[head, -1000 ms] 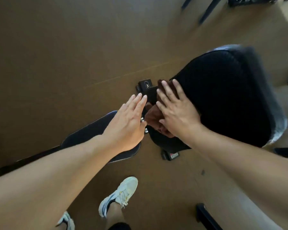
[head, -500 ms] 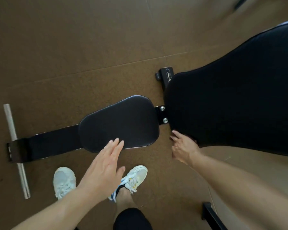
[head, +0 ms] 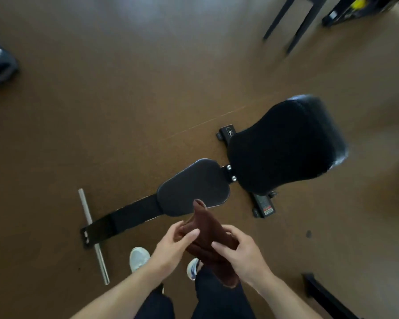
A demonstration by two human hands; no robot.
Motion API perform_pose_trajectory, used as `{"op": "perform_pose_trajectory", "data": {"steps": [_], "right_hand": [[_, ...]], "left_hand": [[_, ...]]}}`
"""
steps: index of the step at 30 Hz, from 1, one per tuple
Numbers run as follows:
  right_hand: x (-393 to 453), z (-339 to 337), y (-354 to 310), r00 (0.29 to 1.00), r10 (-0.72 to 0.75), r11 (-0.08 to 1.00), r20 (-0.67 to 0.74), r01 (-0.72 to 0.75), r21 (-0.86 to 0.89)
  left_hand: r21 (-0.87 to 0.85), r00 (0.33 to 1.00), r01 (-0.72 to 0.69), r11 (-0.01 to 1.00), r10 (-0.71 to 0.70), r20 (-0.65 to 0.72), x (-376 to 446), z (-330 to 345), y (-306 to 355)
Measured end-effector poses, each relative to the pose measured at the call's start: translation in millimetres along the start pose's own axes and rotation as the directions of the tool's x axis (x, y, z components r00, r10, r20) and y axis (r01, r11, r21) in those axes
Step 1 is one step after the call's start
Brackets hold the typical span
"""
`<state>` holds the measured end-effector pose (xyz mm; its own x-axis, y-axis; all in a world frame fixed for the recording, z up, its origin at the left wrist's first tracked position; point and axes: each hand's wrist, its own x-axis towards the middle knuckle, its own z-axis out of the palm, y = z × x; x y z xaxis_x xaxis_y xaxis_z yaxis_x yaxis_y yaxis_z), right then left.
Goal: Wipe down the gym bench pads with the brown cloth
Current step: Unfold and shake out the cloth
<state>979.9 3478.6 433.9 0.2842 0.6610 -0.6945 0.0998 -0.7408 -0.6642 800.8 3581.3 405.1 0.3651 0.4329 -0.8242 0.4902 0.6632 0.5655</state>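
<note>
Both hands sit low in the centre of the frame, close together, with the brown cloth (head: 207,240) bunched between them. The left hand (head: 174,246) grips its left side, thumb laid across the fabric; the right hand (head: 242,253) curls around the lower right part. 1 corner sticks up toward the smaller pad (head: 194,185), and a tail hangs down past the right wrist over the person's dark trousers.

The cloth is in the air, clear of the bench. The smaller pad lies just above the hands in the picture; the larger back pad (head: 283,146) is further up and to the right.

The likely step is refolding the cloth before another pass. The main risk is the loose tail: if only 1 hand takes over with a shallow hold, the cloth could slip to the floor (head: 124,111) and pick up dirt. A bunched cloth would also wipe unevenly and miss the pad edges. The metal bar (head: 93,236) at lower left, near the white shoes (head: 138,257), could catch a foot if the person steps sideways.
</note>
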Motion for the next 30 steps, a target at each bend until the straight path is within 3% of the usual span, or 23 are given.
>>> {"op": "perform_pose_trajectory", "data": {"steps": [3, 5, 8, 12, 16, 21, 26, 30], "right_hand": [[-52.1, 16.2, -42.5, 0.999, -0.042, 0.991, -0.021, 0.044, 0.127], [-80.6, 21.5, -60.1, 0.996, -0.055, 0.980, -0.066, 0.066, 0.190], [-115.8, 29.2, -71.0, 0.991, -0.024, 0.943, -0.131, 0.066, 0.327], [-153.8, 48.8, -59.3, 0.944, 0.239, 0.802, -0.226, -0.060, 0.595], [-190.4, 60.4, -28.3, 0.935, 0.326, 0.724, -0.141, -0.150, 0.674], [-242.1, 65.0, 10.2, 0.942, 0.328, 0.818, -0.077, -0.242, 0.522], [-303.2, 79.6, 68.8, 0.922, 0.276, 0.953, -0.271, -0.226, 0.202], [-380.2, 106.6, 123.8, 0.874, 0.285, 0.953, -0.394, -0.213, 0.217]], "left_hand": [[-0.226, 0.966, 0.102, 0.969, -0.043, 0.254, -38.4, -14.7, 23.3], [-0.265, 0.932, 0.108, 0.958, -0.005, 0.362, -60.8, -17.8, 37.1], [-0.286, 0.934, 0.086, 0.954, 0.023, 0.357, -86.4, -11.4, 49.9], [-0.293, 0.947, 0.056, 0.954, 0.041, 0.317, -108.0, 7.5, 49.1], [-0.236, 0.940, 0.079, 0.969, 0.007, 0.341, -136.4, 36.4, 50.8], [-0.209, 0.936, 0.106, 0.972, -0.026, 0.350, -173.5, 64.6, 27.6], [-0.188, 0.984, 0.092, 0.978, -0.060, 0.170, -185.5, 82.3, -28.0], [-0.083, 0.991, 0.133, 0.988, -0.130, 0.038, -201.5, 93.7, -88.4]]}}
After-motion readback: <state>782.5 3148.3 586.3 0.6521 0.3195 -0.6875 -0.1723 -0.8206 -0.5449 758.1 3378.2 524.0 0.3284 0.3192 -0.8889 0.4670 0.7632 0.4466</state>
